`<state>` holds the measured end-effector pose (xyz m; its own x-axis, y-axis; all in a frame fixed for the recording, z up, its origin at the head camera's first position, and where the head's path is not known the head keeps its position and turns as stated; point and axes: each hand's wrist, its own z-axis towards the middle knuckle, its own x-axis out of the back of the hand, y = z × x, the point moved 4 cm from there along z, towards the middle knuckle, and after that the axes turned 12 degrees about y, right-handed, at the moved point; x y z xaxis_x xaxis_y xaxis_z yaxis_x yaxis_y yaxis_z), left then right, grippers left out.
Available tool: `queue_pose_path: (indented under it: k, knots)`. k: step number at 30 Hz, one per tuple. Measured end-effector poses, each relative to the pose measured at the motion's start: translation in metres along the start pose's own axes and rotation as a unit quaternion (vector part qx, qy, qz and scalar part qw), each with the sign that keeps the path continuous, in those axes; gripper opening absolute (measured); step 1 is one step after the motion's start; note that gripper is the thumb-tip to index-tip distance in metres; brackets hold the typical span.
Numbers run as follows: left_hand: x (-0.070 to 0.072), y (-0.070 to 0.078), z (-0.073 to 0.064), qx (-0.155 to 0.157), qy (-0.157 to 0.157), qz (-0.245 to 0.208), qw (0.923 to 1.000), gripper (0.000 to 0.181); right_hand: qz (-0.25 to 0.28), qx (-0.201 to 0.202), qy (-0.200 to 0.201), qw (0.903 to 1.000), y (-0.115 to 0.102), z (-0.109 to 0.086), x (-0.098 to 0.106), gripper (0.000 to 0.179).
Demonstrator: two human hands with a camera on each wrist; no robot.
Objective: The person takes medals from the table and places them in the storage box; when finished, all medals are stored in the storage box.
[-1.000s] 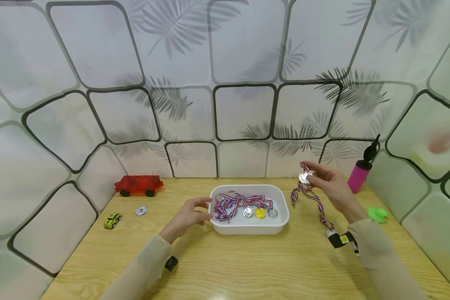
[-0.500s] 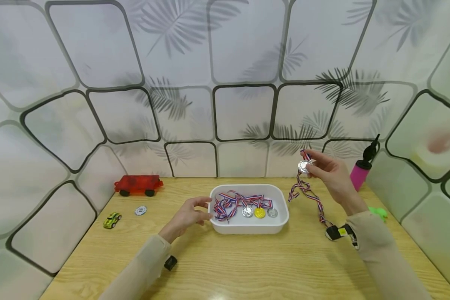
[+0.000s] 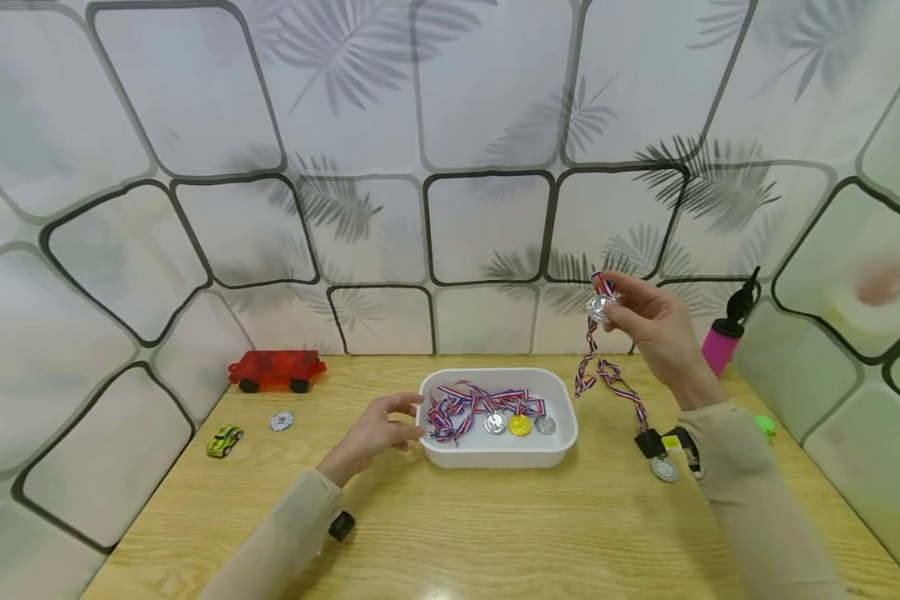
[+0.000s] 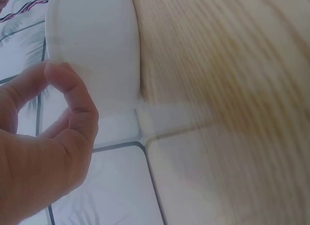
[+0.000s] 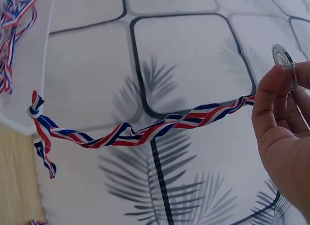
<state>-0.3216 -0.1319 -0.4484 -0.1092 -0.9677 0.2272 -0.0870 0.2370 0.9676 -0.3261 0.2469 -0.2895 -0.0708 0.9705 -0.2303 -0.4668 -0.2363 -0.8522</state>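
Observation:
My right hand (image 3: 656,333) pinches a silver medal (image 3: 600,308) between thumb and fingers, raised above the table's back edge. From it hangs a twisted red, white and blue ribbon (image 5: 145,133) with a knot near its lower end. My left hand (image 3: 375,433) holds the left end of a white plastic tub (image 3: 495,458), its curved fingers and thumb at the rim. Inside the tub are tangled striped ribbons (image 3: 453,412), two silver medals (image 3: 496,423) and a gold medal (image 3: 520,426). Another silver medal (image 3: 664,469) with a twisted ribbon (image 3: 626,392) lies on the table, partly behind the right wrist camera.
At the left are a red toy car (image 3: 277,370), a small yellow-green car (image 3: 225,441) and a round chip (image 3: 282,421). A pink and black pump (image 3: 722,342) stands back right. A green toy (image 3: 765,427) is mostly behind my right sleeve. Patterned walls enclose the table.
My right hand has risen with the silver medal, and its ribbon has drawn apart from the other ribbon on the table. My left hand and the tub have stayed put.

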Motion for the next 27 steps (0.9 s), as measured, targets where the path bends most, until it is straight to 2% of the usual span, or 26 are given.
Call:
queue_pose_path:
  k: [5,15,23,27]
  knots:
    - [0.000,0.001,0.000,0.000,-0.001,0.005,1.0000,0.059,0.009,-0.001,-0.012,0.9999,0.000,-0.002,-0.011,0.041]
    - [0.000,-0.001,0.001,0.002,-0.001,0.005,1.0000,0.058,-0.057,-0.027,-0.050,0.9968,0.029,-0.001,-0.029,0.039]
    - [0.000,-0.002,-0.002,-0.003,-0.005,-0.003,1.0000,0.058,-0.077,-0.061,-0.036,0.9945,0.053,-0.003,-0.031,0.043]
    - [0.001,-0.003,-0.003,-0.003,-0.004,-0.002,1.0000,0.058,-0.111,-0.079,-0.037,0.9901,0.064,-0.003,-0.032,0.045]
